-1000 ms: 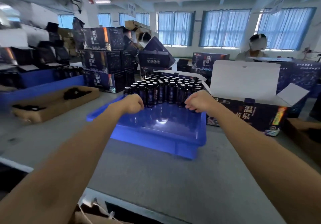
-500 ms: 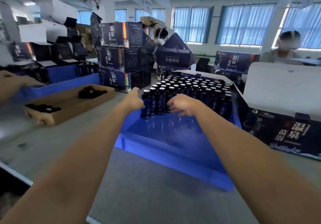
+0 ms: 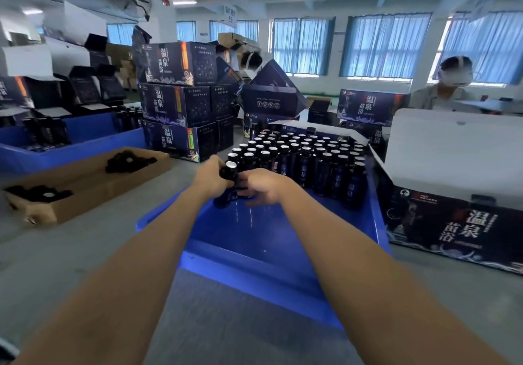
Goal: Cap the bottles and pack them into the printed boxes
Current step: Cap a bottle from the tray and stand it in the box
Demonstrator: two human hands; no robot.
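A blue plastic tray lies in front of me, its far half packed with several dark uncapped bottles. My left hand grips one dark bottle near its neck, lifted and tilted at the tray's near-left end of the rows. My right hand holds the lower part of the same cluster, fingers curled around dark bottles. An open printed box with a white raised flap stands right of the tray. Black caps lie in a shallow cardboard tray to the left.
A stack of printed boxes rises behind the cardboard tray. Another blue tray with bottles sits at far left. Two people in white headsets work at the back, one at far right. Bare grey tabletop lies near left.
The view swung left and closer. Both hands came together from the bottle row's ends and lifted bottles out of the front row.
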